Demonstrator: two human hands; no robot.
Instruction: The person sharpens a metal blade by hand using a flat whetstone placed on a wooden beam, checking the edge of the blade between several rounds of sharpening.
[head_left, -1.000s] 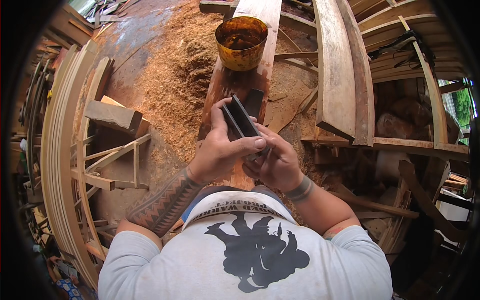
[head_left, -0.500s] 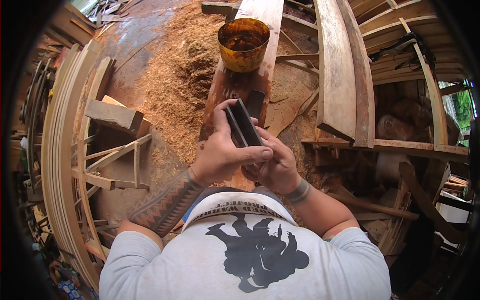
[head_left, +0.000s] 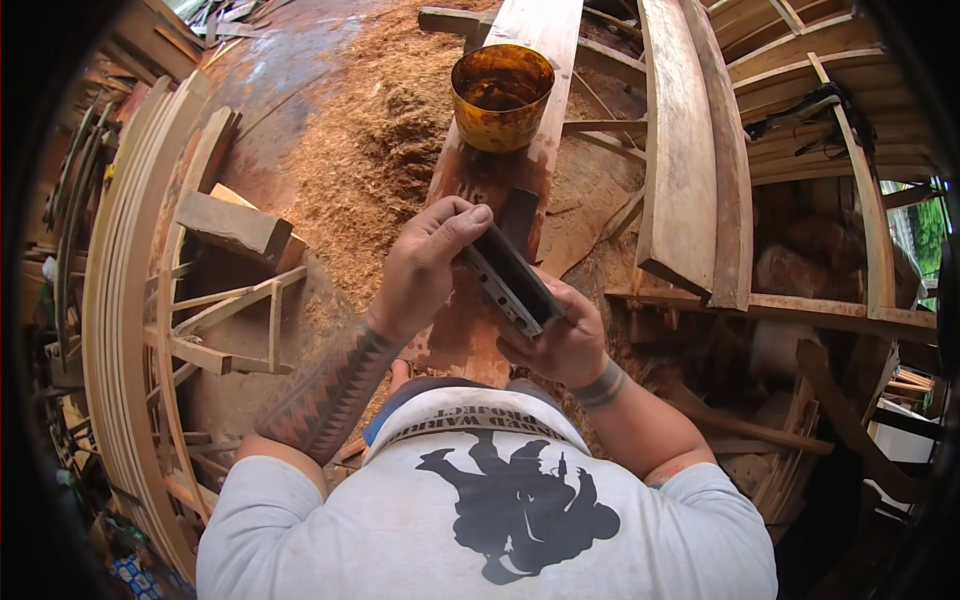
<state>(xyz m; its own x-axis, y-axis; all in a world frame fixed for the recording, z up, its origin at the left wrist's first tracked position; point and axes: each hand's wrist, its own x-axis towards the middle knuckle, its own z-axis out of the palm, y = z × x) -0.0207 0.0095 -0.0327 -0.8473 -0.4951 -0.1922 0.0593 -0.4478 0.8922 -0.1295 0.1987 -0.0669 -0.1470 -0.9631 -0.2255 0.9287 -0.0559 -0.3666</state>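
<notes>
Over the wet plank (head_left: 465, 320) I hold a long dark metal piece, shaped like a channel (head_left: 510, 282), with holes along its lighter side. My left hand (head_left: 425, 255) pinches its far upper end, thumb on top. Around its near lower end curl the fingers of my right hand (head_left: 568, 338). Just beyond it, a dark rectangular block (head_left: 519, 210) lies on the plank, partly hidden by the piece. Farther along the plank stands a stained yellow-brown pot (head_left: 498, 125), with dark liquid or residue inside.
A heap of sawdust (head_left: 375, 150) covers the ground left of the plank. Thick boards (head_left: 682, 180) rest on a frame at the right. To the left are stacked long strips (head_left: 125, 300) and a wooden block (head_left: 235, 225) on a trestle.
The metal piece has turned, so its holed side now shows. My left hand has shifted from around its side to its far end; my right hand holds the near end.
</notes>
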